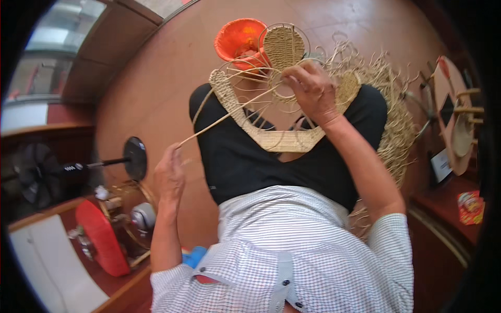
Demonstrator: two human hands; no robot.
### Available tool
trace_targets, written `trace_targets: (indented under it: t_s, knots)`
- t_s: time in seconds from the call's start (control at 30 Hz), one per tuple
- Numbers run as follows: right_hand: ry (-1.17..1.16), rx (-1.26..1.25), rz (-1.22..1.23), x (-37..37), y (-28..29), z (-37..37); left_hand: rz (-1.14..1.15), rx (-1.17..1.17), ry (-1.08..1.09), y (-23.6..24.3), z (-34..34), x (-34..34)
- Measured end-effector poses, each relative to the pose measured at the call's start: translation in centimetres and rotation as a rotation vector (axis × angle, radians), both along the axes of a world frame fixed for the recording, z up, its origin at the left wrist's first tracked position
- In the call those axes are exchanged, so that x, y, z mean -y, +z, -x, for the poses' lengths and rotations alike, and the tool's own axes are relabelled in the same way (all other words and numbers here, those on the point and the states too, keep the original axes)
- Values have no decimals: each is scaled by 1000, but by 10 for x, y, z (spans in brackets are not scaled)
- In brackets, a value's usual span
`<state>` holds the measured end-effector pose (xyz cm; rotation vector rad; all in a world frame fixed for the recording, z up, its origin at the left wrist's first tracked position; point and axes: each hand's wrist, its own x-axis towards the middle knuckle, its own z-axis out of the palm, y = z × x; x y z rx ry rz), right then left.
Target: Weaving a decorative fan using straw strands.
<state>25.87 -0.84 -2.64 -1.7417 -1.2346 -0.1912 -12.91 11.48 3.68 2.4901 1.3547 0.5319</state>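
Note:
A partly woven, straw-coloured piece (292,140) on a curved wire frame rests across my thighs. Its woven band bends up both sides, and a round woven panel (283,46) stands at its far end. My left hand (169,175), out to the left, is closed on one end of a long thin straw cord (225,116). That cord runs taut up and right to the middle of the frame. There my right hand (311,88) pinches it beside a small ring; the exact fingertip contact is partly hidden. Several loose cords hang around the wires.
Beyond my knees stands an orange bucket (227,40). A large tangle of straw cords (392,125) lies at my right leg. Left are a black fan (39,172) and a red-seated stool (102,237); wooden furniture (453,112) stands far right.

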Motion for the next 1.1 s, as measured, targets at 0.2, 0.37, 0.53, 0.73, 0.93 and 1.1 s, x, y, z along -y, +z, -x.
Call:
trace_targets:
  t_s: [0.2,0.37,0.53,0.73,0.93,1.1]
  knots:
    - [27,142,-21,-1,-8,-3,73,-667,659,29,250,-119]
    - [33,288,50,8,-16,-3,-349,-517,139,23,166,-104]
    - [110,377,97,2,0,5,504,300,-185,9,-71,23]
    - [63,341,225,-1,1,6,1072,640,-211,-37,-191,56]
    - [56,332,280,-2,3,4,1400,917,-77,-62,-224,82]
    - [98,299,264,-4,11,6,863,857,-136,-70,-230,95]
